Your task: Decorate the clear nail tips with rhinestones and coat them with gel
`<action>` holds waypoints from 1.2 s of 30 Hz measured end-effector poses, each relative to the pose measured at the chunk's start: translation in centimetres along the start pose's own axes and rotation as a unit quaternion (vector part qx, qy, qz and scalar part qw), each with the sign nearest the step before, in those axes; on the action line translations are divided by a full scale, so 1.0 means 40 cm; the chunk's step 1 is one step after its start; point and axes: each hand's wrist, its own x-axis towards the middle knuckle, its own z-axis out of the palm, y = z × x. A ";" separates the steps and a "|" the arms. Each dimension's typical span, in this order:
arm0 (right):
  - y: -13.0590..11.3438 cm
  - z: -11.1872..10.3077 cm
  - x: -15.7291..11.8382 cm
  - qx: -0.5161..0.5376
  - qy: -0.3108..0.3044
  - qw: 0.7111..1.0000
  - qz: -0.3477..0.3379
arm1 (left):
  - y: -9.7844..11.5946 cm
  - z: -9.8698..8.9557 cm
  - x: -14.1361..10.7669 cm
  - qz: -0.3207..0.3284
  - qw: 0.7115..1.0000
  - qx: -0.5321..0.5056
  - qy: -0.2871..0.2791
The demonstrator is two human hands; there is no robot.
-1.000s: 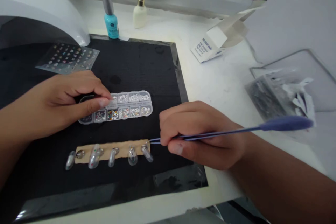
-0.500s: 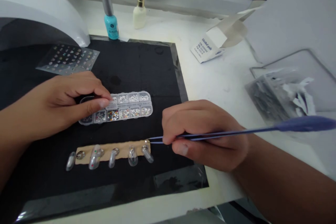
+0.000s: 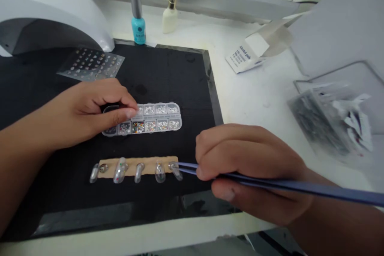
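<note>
My left hand point(image 3: 102, 114) pinches a lid of the clear rhinestone case point(image 3: 162, 117), whose small compartments hold white and coloured stones. Part of the case is hidden under my fingers. Blue tweezers point(image 3: 255, 182) are gripped in my right hand point(image 3: 252, 164). Their tips reach the rightmost nail tip point(image 3: 177, 173), at the end of a tan strip point(image 3: 132, 171). Several clear false nails stand along this strip on metal holders; the wide one point(image 3: 120, 172) carries small coloured stones. Whether a stone sits between the tweezer tips, I cannot tell.
A white nail lamp point(image 3: 69, 4) stands at the back left, beside a sticker sheet point(image 3: 93, 64) on the black mat point(image 3: 168, 72). Behind are a turquoise polish bottle point(image 3: 138, 28) and a cream one point(image 3: 169, 20). At right sit an alcohol pads box point(image 3: 246, 56) and a plastic bag point(image 3: 330, 120).
The tweezers have come down from the strip's upper right corner to the rightmost nail. My left hand stays on the case. The whole view has shifted slightly.
</note>
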 end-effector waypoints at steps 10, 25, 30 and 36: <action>-0.036 0.008 -0.016 -0.064 -0.021 0.998 0.012 | -0.006 0.005 -0.001 0.002 1.000 0.005 0.006; -0.041 0.019 -0.016 -0.082 -0.004 0.996 -0.022 | -0.002 0.002 -0.006 -0.055 0.998 0.012 -0.014; -0.026 0.025 -0.006 -0.061 0.020 0.996 -0.053 | 0.001 0.005 -0.004 -0.063 0.998 0.010 -0.017; -0.013 0.025 0.004 0.035 0.033 0.998 -0.044 | -0.003 0.004 -0.007 -0.060 0.998 0.009 -0.014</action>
